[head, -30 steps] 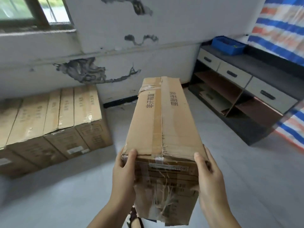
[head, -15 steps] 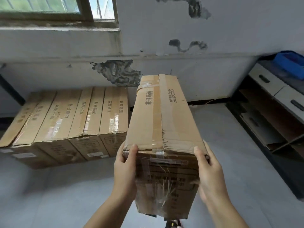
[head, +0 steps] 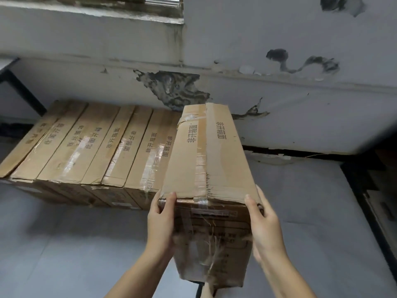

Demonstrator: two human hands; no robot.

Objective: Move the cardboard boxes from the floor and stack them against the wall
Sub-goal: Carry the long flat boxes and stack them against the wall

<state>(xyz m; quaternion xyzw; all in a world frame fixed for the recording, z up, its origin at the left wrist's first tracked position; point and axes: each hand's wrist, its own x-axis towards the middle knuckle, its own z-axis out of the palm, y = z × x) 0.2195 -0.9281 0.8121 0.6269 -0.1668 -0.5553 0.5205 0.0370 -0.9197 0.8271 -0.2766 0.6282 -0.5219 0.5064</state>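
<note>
A long cardboard box point(head: 206, 160) is held off the floor in both hands, its near end toward the camera and its far end pointing at the wall point(head: 279, 39). The left hand point(head: 161, 220) clasps the near left corner, thumb hooked over the top edge and fingers wrapped around the side. The right hand point(head: 263, 224) takes the near right corner the same way, thumb on top and palm flat against the side; both grips are closed firmly on the box. Brown tape runs down the middle of its top face, with printed characters on each side, and torn tape hangs in strands from the near end.

To the left, a row of boxes point(head: 90, 147) of the same kind lies side by side on the grey floor point(head: 64, 244), their far ends close against the wall. The held box hangs just to the right of that row, overlapping its rightmost box in view.

The wall shows peeled, dark patches point(head: 174, 89), and a window ledge point(head: 92, 11) runs along the top left. A dark piece of furniture point(head: 373, 201) stands at the right edge.
</note>
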